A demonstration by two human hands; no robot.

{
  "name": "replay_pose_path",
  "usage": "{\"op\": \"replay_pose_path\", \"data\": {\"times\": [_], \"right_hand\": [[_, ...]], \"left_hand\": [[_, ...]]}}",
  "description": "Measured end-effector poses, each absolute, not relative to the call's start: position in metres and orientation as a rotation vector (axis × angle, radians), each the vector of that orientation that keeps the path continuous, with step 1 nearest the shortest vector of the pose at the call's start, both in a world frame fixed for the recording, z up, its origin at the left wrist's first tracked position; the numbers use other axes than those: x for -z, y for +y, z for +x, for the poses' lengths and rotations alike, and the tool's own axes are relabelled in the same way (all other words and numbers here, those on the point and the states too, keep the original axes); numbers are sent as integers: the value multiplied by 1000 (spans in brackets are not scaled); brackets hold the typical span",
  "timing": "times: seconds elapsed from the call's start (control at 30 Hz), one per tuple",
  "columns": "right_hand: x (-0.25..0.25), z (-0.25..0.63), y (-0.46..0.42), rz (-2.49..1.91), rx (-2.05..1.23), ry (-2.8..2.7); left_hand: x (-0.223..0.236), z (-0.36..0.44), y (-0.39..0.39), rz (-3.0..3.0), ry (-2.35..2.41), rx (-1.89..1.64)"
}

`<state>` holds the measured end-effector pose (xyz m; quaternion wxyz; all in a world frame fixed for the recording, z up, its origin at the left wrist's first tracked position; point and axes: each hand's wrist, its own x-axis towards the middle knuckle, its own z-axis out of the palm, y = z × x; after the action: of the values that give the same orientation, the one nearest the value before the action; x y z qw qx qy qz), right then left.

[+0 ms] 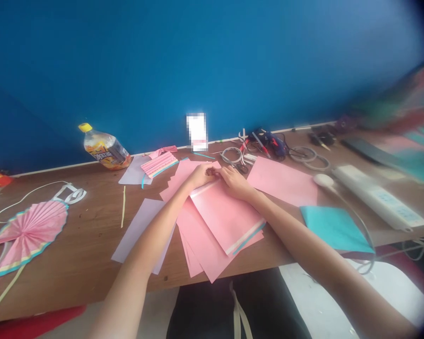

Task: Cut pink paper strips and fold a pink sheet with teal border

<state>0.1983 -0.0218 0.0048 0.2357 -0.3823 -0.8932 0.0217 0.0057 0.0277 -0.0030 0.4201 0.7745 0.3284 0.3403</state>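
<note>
A sheet of pink paper (226, 212) with a white and blue stripe along its near edge lies over several plain pink sheets (212, 263). At its far edge, my left hand (202, 176) has its fingers curled together at the left corner. Close beside it, my right hand (236, 182) grips the same far edge with bent fingers, thumb toward the left hand. A narrow pale strip shows along that edge under the hands. The fingertips partly hide the paper between them.
On the left lie a pleated pink fan (31, 230) and a lilac sheet (141, 226). Behind are a bottle (106, 150), a folded pink pleat (159, 165) and scissors (245, 157). Rightward lie teal paper (334, 226), another pink sheet (282, 181) and a power strip (381, 195).
</note>
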Motion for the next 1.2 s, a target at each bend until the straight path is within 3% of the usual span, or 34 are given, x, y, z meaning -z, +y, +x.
{"op": "replay_pose_path", "data": {"times": [1.2], "right_hand": [[-11, 195, -25, -1090, -61, -2482]], "left_hand": [[3, 7, 26, 1928, 802, -877]]}}
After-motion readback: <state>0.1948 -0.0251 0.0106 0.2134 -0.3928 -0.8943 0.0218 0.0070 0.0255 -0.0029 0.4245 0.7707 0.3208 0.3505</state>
